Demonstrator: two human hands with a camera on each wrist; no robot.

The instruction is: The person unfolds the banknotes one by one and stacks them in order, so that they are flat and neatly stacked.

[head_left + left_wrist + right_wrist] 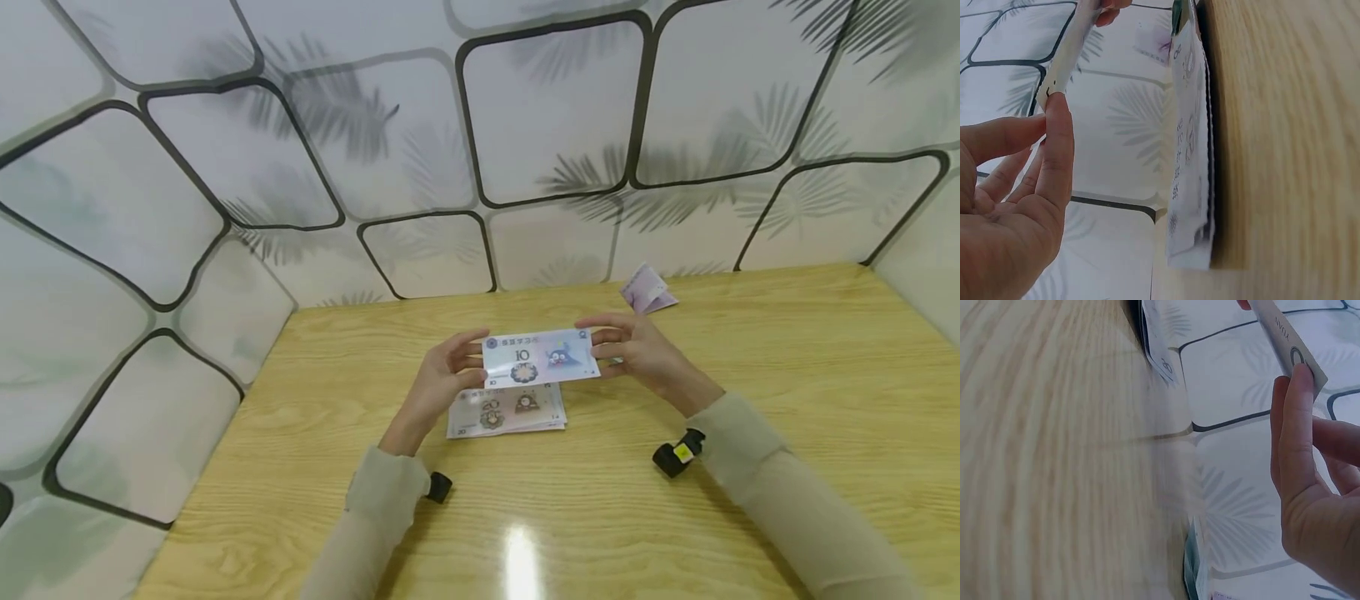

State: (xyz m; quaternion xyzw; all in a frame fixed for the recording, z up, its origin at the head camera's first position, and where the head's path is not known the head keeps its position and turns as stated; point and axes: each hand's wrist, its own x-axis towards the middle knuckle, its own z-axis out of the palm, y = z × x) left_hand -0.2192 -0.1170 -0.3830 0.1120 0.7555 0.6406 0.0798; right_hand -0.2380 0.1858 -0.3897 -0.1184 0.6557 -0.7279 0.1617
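A pale blue banknote (543, 358) marked 10 is stretched flat between both hands, raised above the table. The left hand (438, 379) pinches its left end between thumb and fingers; in the left wrist view this hand (1019, 206) shows the note (1071, 59) nearly edge-on. At the other end the right hand (645, 354) pinches the right edge, and the right wrist view has its thumb and fingers on the note's corner (1288, 340). Below lies a stack of banknotes (510, 414), a brownish 20 on top, its upper part hidden by the held note.
A folded purple note (648, 292) stands on the wooden table (300, 467) near the patterned wall (555, 108). A folded greenish note (1193, 569) shows low in the right wrist view. Black wrist cameras (678, 452) hang at both cuffs.
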